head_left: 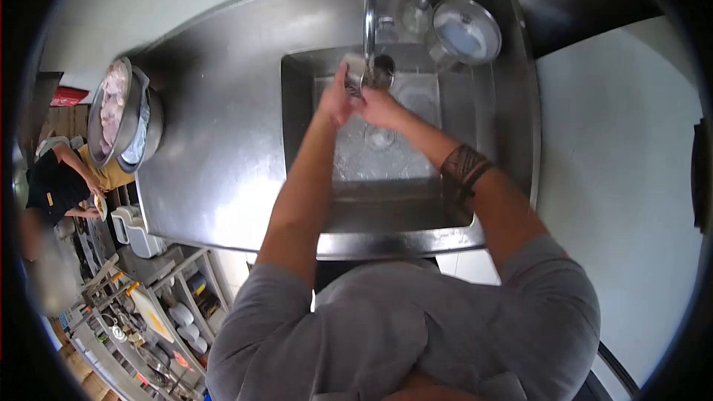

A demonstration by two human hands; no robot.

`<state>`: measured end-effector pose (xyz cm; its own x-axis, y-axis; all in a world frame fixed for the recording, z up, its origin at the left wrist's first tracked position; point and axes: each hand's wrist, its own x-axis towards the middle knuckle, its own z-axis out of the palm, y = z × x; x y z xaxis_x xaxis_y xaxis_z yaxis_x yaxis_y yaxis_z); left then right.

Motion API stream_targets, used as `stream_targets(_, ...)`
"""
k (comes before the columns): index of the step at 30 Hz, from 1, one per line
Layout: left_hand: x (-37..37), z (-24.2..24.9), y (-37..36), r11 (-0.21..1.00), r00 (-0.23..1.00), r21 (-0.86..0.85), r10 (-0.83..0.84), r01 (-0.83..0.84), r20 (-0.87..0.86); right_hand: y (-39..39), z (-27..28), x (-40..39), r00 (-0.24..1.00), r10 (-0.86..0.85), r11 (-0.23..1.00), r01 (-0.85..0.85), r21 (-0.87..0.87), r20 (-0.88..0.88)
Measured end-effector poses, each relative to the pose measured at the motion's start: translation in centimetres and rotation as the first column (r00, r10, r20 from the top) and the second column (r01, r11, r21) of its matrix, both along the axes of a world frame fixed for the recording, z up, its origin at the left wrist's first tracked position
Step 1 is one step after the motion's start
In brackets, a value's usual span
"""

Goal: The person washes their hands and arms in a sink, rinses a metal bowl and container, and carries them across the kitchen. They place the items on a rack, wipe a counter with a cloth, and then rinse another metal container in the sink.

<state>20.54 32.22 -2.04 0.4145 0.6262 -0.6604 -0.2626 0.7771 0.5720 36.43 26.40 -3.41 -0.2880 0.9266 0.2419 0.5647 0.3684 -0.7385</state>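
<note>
Both hands are over the steel sink (386, 191), close together under the faucet (370, 11). My left hand (336, 100) is wrapped round the side of a pale, dark-patterned object (354, 70), which looks like a cup or small container. My right hand (377, 106) is at its lower right side, fingers bent against it; its exact grip is hard to make out. Water falls from the spout onto the object and the hands. A round dark-rimmed piece shows just right of the stream. Below the hands, water spreads over the sink floor around the drain (379, 136).
A round metal pot (468, 32) with whitish contents and a soap bottle (418, 13) stand behind the sink's right side. Metal bowls (132, 115), one holding pale meat (114, 104), are at the counter's left end. Beyond them, another person (63, 182) holds a small dish.
</note>
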Motion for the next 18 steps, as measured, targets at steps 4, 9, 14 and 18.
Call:
stream_targets(4, -0.7, 4.8, -2.9, 0.986, 0.948, -0.015, -0.163, 0.165, -0.273, 2.6, 3.7, 3.4, 0.955, -0.086, 0.762, -0.12, -0.636, -0.283)
stream_targets(9, 1.1, 4.3, -4.6, 0.943, 0.976, 0.316, 0.157, -0.102, -0.152, 5.5, 5.7, 2.2, 0.078, -0.833, 0.465, -0.438, -0.769, -0.548)
stream_targets(14, -1.0, 4.7, -1.6, 0.987, 0.988, 0.051, 0.15, -0.149, -0.02, 1.2, 7.5, -0.1, 0.969, 0.201, 0.946, -0.153, -0.286, 0.145)
stream_targets(18, -0.7, 4.6, -3.3, 0.989, 0.968, 0.118, -0.054, 0.085, -0.245, 2.5, 8.1, 0.0, 0.842, -0.3, 0.742, -0.089, -0.665, -0.448)
